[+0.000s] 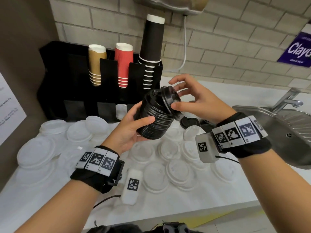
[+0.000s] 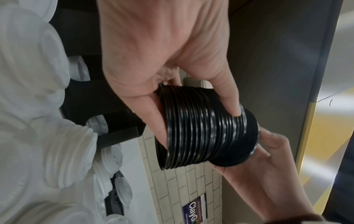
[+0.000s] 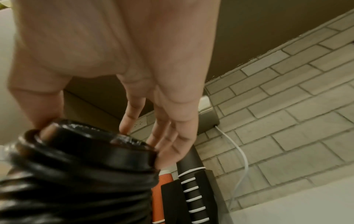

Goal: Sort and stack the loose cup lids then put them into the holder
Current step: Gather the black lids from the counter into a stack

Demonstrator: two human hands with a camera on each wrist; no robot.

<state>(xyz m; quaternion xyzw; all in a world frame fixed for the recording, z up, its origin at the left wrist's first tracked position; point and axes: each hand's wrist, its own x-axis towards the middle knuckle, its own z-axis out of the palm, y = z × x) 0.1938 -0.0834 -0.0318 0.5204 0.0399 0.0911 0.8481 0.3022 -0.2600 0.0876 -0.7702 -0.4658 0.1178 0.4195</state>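
Observation:
My left hand (image 1: 134, 125) grips a tall stack of black cup lids (image 1: 155, 120) from below, thumb across its side, held tilted above the counter. In the left wrist view the stack of black lids (image 2: 201, 133) sits between thumb and fingers. My right hand (image 1: 190, 100) pinches one black lid (image 1: 170, 100) at the stack's upper end, thumb on its near rim and fingers behind. The right wrist view shows that lid (image 3: 91, 145) tilted on the stack. Many loose white lids (image 1: 178, 170) cover the counter. The black holder (image 1: 70, 91) stands behind.
The holder carries stacks of tan cups (image 1: 96, 64), red cups (image 1: 123, 64) and black cups (image 1: 151, 47), with white lids (image 1: 121, 110) in a lower slot. A few loose black lids (image 1: 189, 121) lie right of the stack. A steel sink (image 1: 286, 132) is at right.

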